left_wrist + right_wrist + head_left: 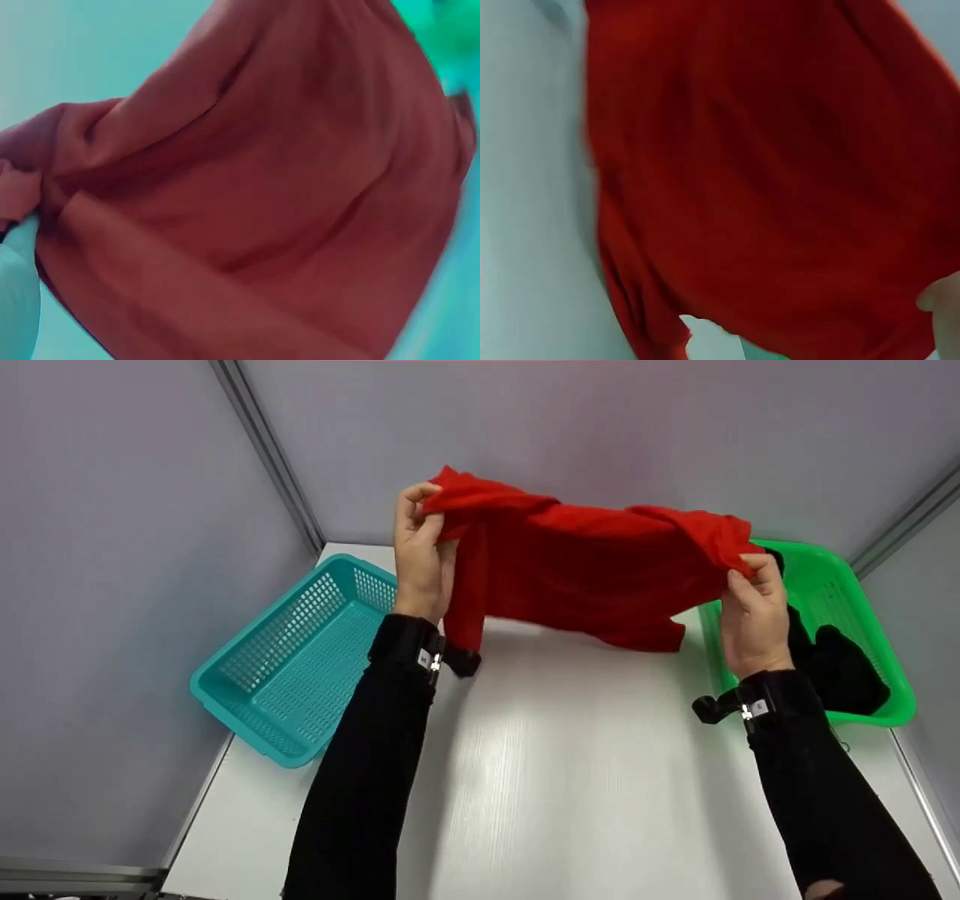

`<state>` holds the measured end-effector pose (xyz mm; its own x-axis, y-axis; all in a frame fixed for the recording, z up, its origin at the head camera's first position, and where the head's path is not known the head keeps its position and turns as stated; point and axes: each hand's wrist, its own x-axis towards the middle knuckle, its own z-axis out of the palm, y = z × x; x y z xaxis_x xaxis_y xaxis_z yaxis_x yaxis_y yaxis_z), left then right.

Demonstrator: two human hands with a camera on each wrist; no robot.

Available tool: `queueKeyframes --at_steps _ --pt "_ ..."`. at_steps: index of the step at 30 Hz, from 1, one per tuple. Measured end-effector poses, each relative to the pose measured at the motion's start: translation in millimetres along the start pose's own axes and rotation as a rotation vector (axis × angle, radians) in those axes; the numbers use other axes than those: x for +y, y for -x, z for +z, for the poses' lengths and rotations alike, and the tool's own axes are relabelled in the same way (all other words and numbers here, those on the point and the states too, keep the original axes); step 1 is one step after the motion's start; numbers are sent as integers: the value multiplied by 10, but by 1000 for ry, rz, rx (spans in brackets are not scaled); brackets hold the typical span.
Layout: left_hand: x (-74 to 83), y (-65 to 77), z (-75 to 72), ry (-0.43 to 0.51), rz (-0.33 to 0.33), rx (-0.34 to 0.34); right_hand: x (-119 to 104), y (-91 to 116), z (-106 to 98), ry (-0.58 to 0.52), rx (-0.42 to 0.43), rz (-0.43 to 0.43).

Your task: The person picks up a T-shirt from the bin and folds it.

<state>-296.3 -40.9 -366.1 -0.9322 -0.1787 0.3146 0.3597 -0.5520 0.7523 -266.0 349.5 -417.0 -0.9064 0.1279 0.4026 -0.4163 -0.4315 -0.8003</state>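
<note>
A red shirt (pixel 585 562) hangs stretched between both hands above the table, its upper edge folded and sagging a little in the middle. My left hand (pixel 422 555) pinches its left upper corner between thumb and fingers. At the opposite upper corner, my right hand (pixel 756 619) pinches the cloth the same way. A narrow sleeve (pixel 469 592) dangles below the left hand. In the left wrist view the shirt (pixel 285 195) fills most of the picture, with the thumb at the left edge. Red cloth (pixel 765 187) also covers most of the right wrist view.
A teal perforated basket (pixel 251 637) stands at the left of the white table (pixel 570 780). On the right is a green basket (pixel 862 607) with black cloth (pixel 847 671) inside, partly behind the right hand. Grey panels (pixel 555 427) enclose the table at the back and sides.
</note>
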Motion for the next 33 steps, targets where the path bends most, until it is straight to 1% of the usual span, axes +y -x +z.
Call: queueKeyframes --at_steps 1,2,3,4,5,6,7,8,9,10,11,12,13,14,15,17,18,20,22,23,24,25,26,27,28,29,30,31,32,33 --pt "6 4 -9 -7 30 -27 1 14 -21 9 -10 8" --pt "-2 19 -36 -51 48 -42 4 36 -60 32 -11 35" --pt "-24 48 -82 -128 57 -50 9 65 -115 78 -10 79" --pt "-58 86 -142 -250 65 -53 15 103 -185 140 -14 141" --pt "-108 128 -217 -398 74 -62 18 145 -265 245 -32 218" --pt "-162 179 -303 -563 79 -84 21 192 -348 373 -72 312" --pt "-213 238 -394 -734 69 -108 33 241 -430 524 -136 407" --pt "-263 306 -486 -902 43 -138 51 287 -510 684 -228 495" --pt "-311 377 -578 -1053 9 -187 69 331 -586 841 -351 567" --pt "-362 443 -671 -1201 -28 -250 92 378 -651 978 -481 621" --pt "-411 509 -763 -1321 -71 -330 120 425 -703 1094 -607 645" --pt "-456 575 -847 -1417 -121 -412 155 469 -745 1168 -714 656" --pt "-495 637 -920 -1495 -180 -487 192 511 -779 1217 -799 658" --pt "-534 692 -989 -1562 -224 -560 222 553 -805 1249 -861 659" --pt "-572 739 -1051 -1620 -252 -630 243 594 -827 1264 -903 666" --pt "-624 821 -1147 -1722 -293 -747 281 671 -851 1281 -954 684" --pt "-635 860 -1179 -1768 -321 -801 292 705 -854 1288 -972 708" --pt "-625 926 -1208 -1854 -395 -906 296 755 -845 1288 -986 813" --pt "-585 979 -1197 -1906 -513 -982 292 777 -821 1301 -991 927" --pt "-556 1001 -1178 -1921 -571 -1009 293 776 -798 1318 -985 980" --pt "-535 1018 -1162 -1937 -637 -1031 299 771 -776 1340 -976 1014" --pt "-511 1034 -1145 -1941 -687 -1041 315 764 -757 1360 -964 1021" --pt "-495 1047 -1135 -1948 -728 -1049 341 760 -740 1384 -947 981" --pt "-485 1057 -1129 -1960 -747 -1057 380 754 -729 1415 -924 899" --pt "-483 1064 -1130 -1978 -743 -1070 427 754 -721 1452 -891 799" --pt "-493 1067 -1141 -1999 -721 -1089 481 760 -719 1486 -851 681" --pt "-511 1067 -1162 -2018 -683 -1110 539 773 -723 1515 -805 568" --pt "-533 1065 -1182 -2025 -624 -1132 599 791 -735 1530 -751 472" --pt "-561 1059 -1207 -2030 -561 -1154 655 813 -746 1538 -702 401" --pt "-587 1053 -1232 -2022 -486 -1171 706 835 -759 1540 -664 362"
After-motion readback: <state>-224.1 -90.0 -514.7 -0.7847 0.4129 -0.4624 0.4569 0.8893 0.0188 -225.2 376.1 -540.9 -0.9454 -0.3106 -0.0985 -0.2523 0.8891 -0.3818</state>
